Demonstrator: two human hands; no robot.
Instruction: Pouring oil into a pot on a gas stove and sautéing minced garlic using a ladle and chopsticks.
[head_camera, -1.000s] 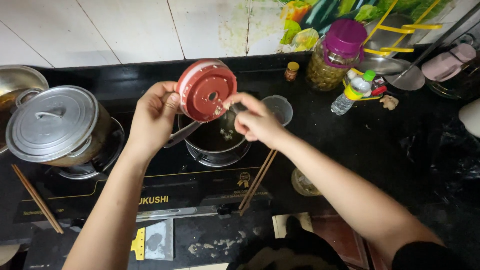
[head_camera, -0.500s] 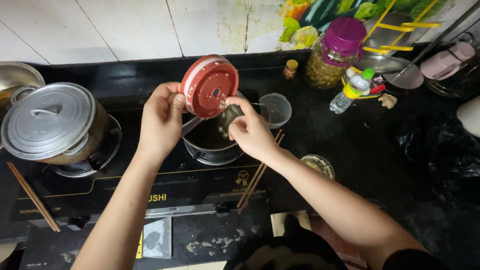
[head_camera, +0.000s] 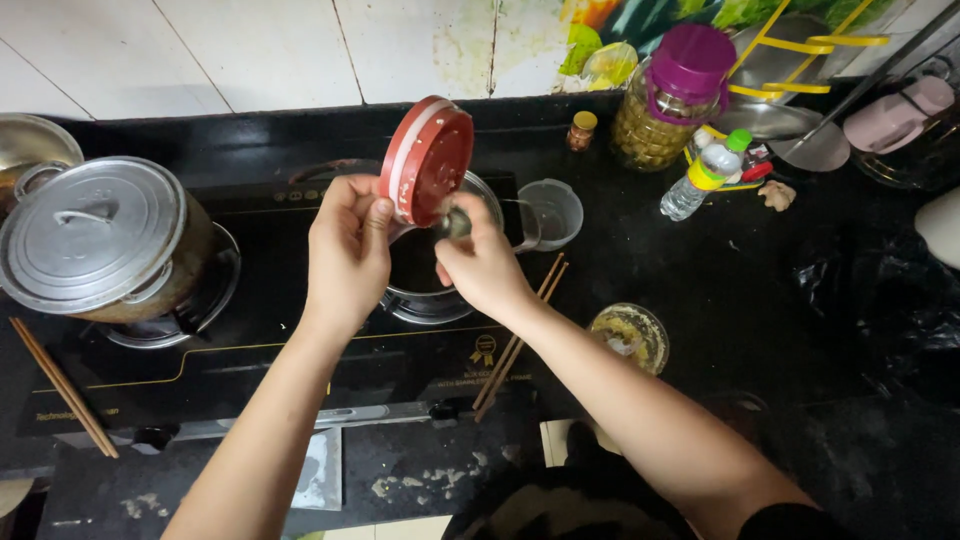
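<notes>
From my feed the scene is lit from overhead and slightly in front: the white wall tiles (head_camera: 250, 50) at twelve o'clock are bright and nearly washed out, while the black tabletop (head_camera: 800, 300) swallows light and goes murky toward three and five o'clock. I see soft glare on the steel pot lid (head_camera: 95, 235) at nine o'clock and a small highlight on the red lid (head_camera: 432, 160) near centre. Both forearms are evenly lit with only faint shadows beneath. The centre is reasonably sharp; the fingers (head_camera: 455, 265) show slight motion blur. Wide-angle bending stretches the corners, and the bottom edge sinks into dark.
</notes>
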